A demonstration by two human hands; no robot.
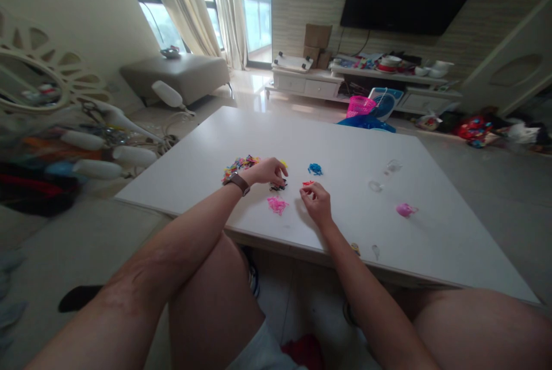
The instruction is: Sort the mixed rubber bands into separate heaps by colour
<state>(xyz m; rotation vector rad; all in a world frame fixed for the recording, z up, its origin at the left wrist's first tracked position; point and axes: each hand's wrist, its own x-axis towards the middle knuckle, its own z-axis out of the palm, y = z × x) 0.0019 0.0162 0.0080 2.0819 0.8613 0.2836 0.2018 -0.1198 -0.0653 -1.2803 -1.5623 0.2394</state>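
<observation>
My left hand [268, 172], with a brown-strapped watch [237, 182] on its wrist, is over a pile of small black pieces [278, 186]. Its fingers point down, bent and somewhat apart, and I see nothing held in them. The thumb and fingers of my right hand [318, 203] are pinched together beside a few small red-orange pieces [307, 183]; whatever is between them is too small to make out. Nearby lie a pink pile [277, 205], a blue pile [315, 169] and a bit of yellow [283, 164]. A mixed multicoloured heap [240, 165] sits left, partly behind my left wrist.
On the right of the white table [345, 149] are a pink object [405, 209] and clear items [376, 186]. Small objects [355, 248] lie by the near edge. Past the far edge stands a pink basket [361, 107]. My legs are under the near side.
</observation>
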